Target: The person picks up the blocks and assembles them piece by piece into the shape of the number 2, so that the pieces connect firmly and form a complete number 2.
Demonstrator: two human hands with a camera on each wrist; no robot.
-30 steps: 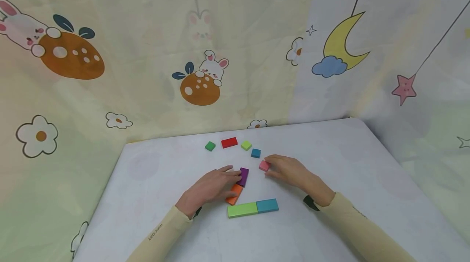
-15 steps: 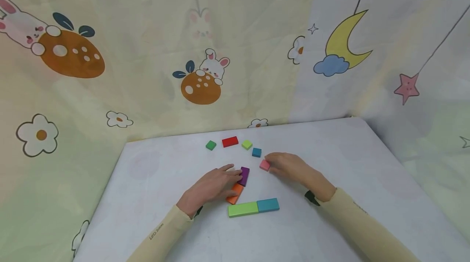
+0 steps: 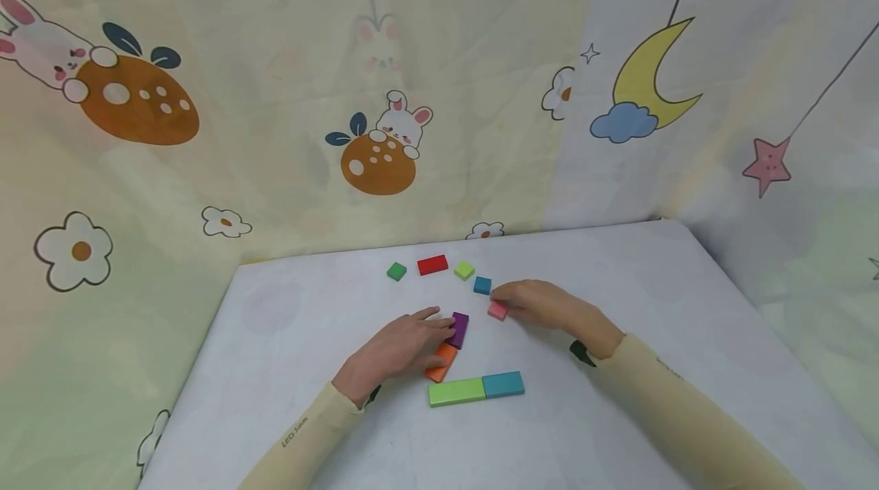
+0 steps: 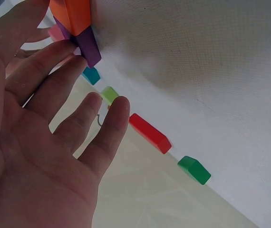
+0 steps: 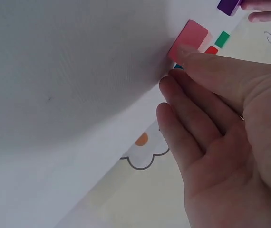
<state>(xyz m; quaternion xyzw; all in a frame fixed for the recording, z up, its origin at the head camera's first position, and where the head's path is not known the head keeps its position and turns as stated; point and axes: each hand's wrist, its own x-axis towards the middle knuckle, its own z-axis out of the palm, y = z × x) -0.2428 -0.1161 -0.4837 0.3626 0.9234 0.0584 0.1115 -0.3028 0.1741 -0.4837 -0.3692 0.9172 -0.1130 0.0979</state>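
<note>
My left hand (image 3: 397,351) lies with loosely straight fingers beside a purple block (image 3: 460,332); its index and middle fingertips touch that block. The left thumb reaches over an orange block (image 3: 447,359), which meets the purple one end to end in a slanting line. In the left wrist view, the ring and little fingers stand free. With thumb and fingers, my right hand (image 3: 552,308) pinches a small pink block (image 5: 193,36) on the table; the index fingertip is mostly hidden behind the thumb in the right wrist view. A small blue block (image 3: 482,285) sits just beyond the pink one.
A long light-green block (image 3: 456,392) and a teal block (image 3: 503,384) join end to end at the front. Farther back are a lime block (image 3: 464,270), a red block (image 3: 433,265) and a dark green block (image 3: 396,272). A printed cloth (image 3: 275,169) hangs behind the white table (image 3: 618,276).
My right hand has shifted slightly away from me, its fingers closing in over the far side of the pink block. The left hand keeps its place by the purple and orange blocks.
</note>
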